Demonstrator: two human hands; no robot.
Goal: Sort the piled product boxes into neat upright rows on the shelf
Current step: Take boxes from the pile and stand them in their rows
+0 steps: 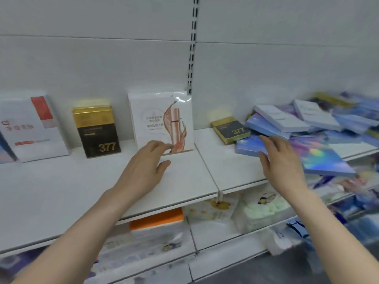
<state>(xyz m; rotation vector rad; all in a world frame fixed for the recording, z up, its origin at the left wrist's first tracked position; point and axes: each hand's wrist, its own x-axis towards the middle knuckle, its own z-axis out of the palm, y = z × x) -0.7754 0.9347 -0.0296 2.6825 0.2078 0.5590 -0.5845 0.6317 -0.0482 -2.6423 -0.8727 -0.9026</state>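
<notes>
On the white shelf (61, 181) three boxes stand upright against the back wall: a white one with red marks (34, 128), a black and gold "377" box (98, 132), and a white box with a pink design (162, 119). My left hand (147, 160) hovers just in front of the pink-design box, fingers loosely apart, empty. To the right lies a pile of flat boxes (307, 119), mostly blue and holographic, with a small black and gold "377" box (230, 130) lying at its left edge. My right hand (281, 158) is spread over a blue holographic box (320, 158) at the pile's front.
A slotted upright post (191, 58) divides the back wall. A seam (207, 167) separates the two shelf boards. Lower shelves (215, 222) hold an orange pack, tissue packs and other goods. Bare shelf surface lies in front of the upright boxes.
</notes>
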